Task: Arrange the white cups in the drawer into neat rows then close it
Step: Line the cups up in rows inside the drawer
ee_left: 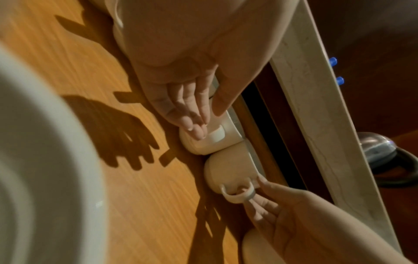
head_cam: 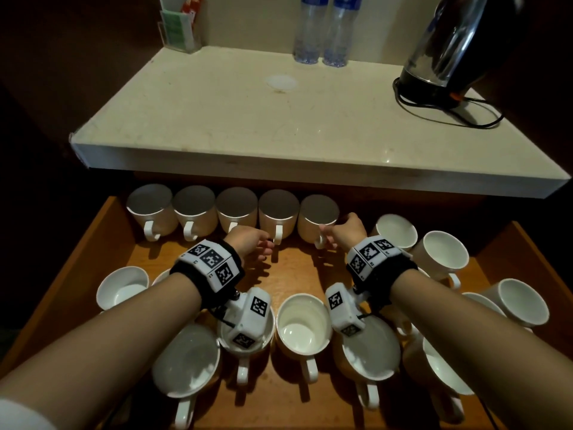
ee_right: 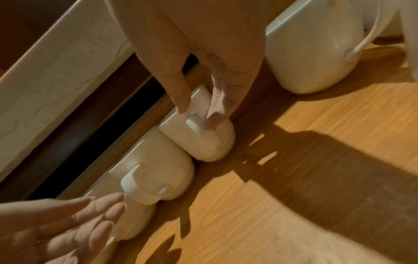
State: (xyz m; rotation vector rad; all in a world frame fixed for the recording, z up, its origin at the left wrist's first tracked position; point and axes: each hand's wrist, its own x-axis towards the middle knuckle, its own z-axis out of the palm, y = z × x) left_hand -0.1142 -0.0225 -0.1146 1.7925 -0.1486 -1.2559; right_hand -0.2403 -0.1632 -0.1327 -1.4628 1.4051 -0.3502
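An open wooden drawer [head_cam: 291, 268] holds several white cups. Five of them stand in a back row with their handles toward me. My right hand [head_cam: 325, 234] pinches the handle of the row's rightmost cup [head_cam: 316, 218] between thumb and fingers; the right wrist view shows this grip on that cup [ee_right: 203, 142]. My left hand [head_cam: 263, 246] is beside the neighbouring cup [head_cam: 276, 215], fingers straight. In the left wrist view its fingertips [ee_left: 199, 132] lie against that cup [ee_left: 199, 148] beside the handle. Other cups stand scattered at the drawer's front and right.
A pale stone countertop [head_cam: 248, 125] overhangs the back of the drawer. On it stand a black kettle [head_cam: 449, 51] with its cord, two water bottles [head_cam: 322, 29] and a leaflet holder [head_cam: 179, 29]. A loose cup [head_cam: 397, 231] stands right of my right hand.
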